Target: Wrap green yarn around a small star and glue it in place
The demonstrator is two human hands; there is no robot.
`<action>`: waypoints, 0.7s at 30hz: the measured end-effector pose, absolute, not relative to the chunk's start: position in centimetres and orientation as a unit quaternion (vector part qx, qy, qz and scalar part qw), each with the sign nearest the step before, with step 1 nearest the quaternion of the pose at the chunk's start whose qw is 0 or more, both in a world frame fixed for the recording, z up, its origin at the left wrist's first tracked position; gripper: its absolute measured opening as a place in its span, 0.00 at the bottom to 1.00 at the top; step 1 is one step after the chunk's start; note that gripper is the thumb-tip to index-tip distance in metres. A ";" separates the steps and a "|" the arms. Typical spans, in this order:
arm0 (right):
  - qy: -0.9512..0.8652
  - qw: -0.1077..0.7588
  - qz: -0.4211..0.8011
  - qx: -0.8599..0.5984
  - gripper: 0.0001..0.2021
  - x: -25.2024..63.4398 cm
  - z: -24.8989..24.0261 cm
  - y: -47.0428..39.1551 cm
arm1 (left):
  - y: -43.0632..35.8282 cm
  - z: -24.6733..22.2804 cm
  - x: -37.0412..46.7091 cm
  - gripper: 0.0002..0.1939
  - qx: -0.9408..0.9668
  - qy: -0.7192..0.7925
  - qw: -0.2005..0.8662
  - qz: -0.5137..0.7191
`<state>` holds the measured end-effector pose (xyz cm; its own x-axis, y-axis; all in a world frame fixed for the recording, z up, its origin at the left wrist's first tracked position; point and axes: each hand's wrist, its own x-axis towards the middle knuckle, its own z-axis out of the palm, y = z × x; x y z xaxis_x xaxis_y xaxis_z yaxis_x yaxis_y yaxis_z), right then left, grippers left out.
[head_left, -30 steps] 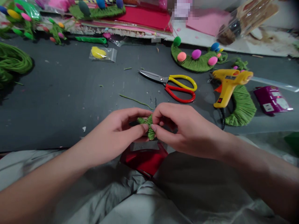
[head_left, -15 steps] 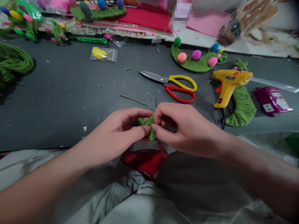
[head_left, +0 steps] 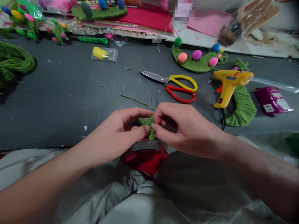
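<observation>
A small star wrapped in green yarn (head_left: 151, 130) is between my two hands, just over the table's near edge. My left hand (head_left: 126, 127) holds it from the left, thumb on top and fingers behind. My right hand (head_left: 184, 127) pinches its right side with thumb and bent forefinger, hiding that part of the star. A loose strand of green yarn (head_left: 136, 101) lies on the table just beyond my hands. Farther off rest scissors (head_left: 166, 81) with one yellow and one red handle, blades pointing left.
To the right, a yellow glue gun (head_left: 226, 87) lies against a yarn-wrapped crescent (head_left: 244, 107), beside a purple power socket (head_left: 273, 101). Another crescent (head_left: 193, 62) bears coloured balls. A green yarn bundle (head_left: 16, 62) sits at left, and a small bag with a yellow piece (head_left: 100, 53) lies farther back.
Both hands keep the same grip on the star with almost no movement. The whole view has shifted very slightly.
</observation>
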<state>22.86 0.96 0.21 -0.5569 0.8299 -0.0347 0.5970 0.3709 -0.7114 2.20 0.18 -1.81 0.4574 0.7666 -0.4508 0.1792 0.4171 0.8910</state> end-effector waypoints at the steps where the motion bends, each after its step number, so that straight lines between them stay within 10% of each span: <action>1: -0.811 0.169 0.347 -0.439 0.04 22.9 0.2 1.0 | 0.2 -1.8 2.2 0.20 0.494 0.475 0.696 0.214; 21: -0.801 0.156 0.347 -0.462 0.03 22.7 0.4 1.0 | 0.1 -1.7 2.2 0.21 0.498 0.486 0.690 0.201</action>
<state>22.74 0.95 0.40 -0.5252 0.8480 -0.0703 0.6315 0.3331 -0.7001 2.21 0.07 -1.67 0.4467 0.7613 -0.4700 0.2066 0.4233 0.8821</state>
